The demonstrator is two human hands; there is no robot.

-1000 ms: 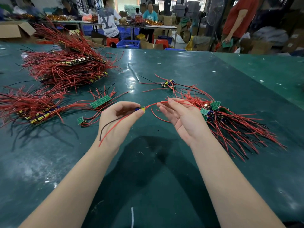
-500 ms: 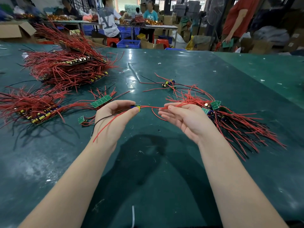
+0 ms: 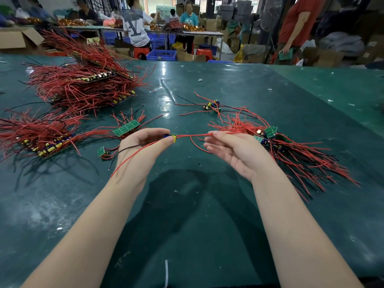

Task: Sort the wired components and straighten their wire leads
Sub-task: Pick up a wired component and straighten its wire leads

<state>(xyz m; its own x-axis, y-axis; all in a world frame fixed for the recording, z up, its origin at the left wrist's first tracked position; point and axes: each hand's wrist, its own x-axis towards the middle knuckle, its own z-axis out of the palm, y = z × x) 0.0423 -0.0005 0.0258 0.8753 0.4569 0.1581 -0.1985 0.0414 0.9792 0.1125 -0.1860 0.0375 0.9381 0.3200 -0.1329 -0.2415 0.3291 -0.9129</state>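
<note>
green table (image 3: 207,215) (scuffed), busy workshop behind

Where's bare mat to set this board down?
Bare: the mat in front of both hands, between the forearms, and the far right stretch. Crowded: red-wire piles at left and far left, and the tangle behind the right hand.

Single head view, looking forward-down, close over green table (image 3: 207,204)
</note>
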